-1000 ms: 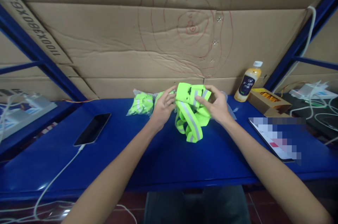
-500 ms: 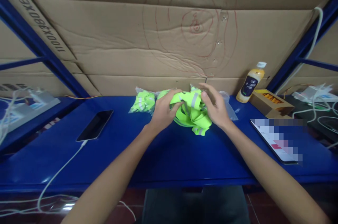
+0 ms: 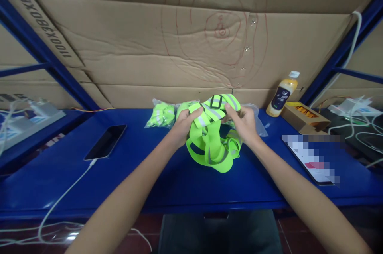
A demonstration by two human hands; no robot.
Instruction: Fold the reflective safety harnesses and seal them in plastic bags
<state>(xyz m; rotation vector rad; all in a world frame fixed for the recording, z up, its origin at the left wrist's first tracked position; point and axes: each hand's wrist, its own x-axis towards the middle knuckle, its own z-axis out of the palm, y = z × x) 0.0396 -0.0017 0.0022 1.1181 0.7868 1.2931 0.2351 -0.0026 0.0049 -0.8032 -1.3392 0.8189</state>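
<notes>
The left hand (image 3: 182,125) is closed on the left end of a folded section of fluorescent yellow-green webbing (image 3: 209,142) with grey reflective stripes. The thumb lies on the upper face of the webbing. The right hand (image 3: 245,123) is closed on the right end of the same section, its thumb pressing on the striped face; its other fingers are partly hidden behind the webbing. A black buckle (image 3: 216,101) sits on the upper band, between the two hands.

The webbing is located at the middle of the blue surface (image 3: 125,182), held between the hands. Its loose loops hang below the grip toward the near edge; whether the lowest loop touches the surface cannot be told.

Behind the left hand, a clear bag (image 3: 161,114) containing similar yellow-green material lies on the surface. A second bag (image 3: 184,106) lies just beside it, partly hidden by the hand. A clear plastic sheet or bag (image 3: 261,126) lies just beside the right hand.

At right rear, a bottle (image 3: 279,96) with a white cap and dark label stands beside an open cardboard box (image 3: 305,117). A tablet or phone (image 3: 314,166), partly pixelated, lies nearer. At left, a dark phone (image 3: 106,142) is connected to a white cable (image 3: 64,194).
</notes>
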